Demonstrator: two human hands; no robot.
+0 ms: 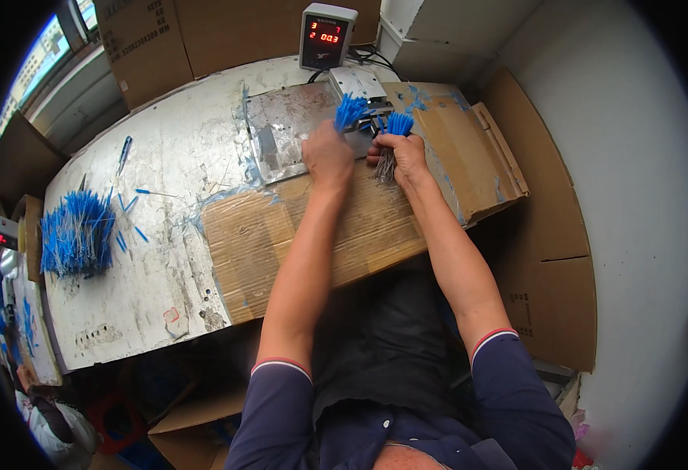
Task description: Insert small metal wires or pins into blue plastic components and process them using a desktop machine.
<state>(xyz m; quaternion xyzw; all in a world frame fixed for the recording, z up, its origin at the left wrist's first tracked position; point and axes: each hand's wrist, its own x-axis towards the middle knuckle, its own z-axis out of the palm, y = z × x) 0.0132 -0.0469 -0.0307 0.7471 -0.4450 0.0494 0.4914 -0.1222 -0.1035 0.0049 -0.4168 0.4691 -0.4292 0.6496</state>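
My left hand (pixel 330 157), a little smeared by motion, is closed at the metal plate's right part. A bundle of blue strips (pixel 352 111) fans out from the top of its fist. Close by on the right, my right hand (pixel 408 157) grips a bunch of thin grey wires with blue ends (pixel 400 123). The blue ends point up and away from me, and the grey wires (pixel 386 167) hang below the fingers. Just beyond both hands stands a small metal machine (pixel 358 81), partly hidden by the blue bundles.
A counter box with red digits (pixel 326 37) stands behind the machine. Flattened cardboard (pixel 281 235) covers the near table edge. At left lies a big pile of blue-ended wires (pixel 77 235), with a blue-handled tool (pixel 124 154) beyond. Another person's hand (pixel 24 377) shows at far left.
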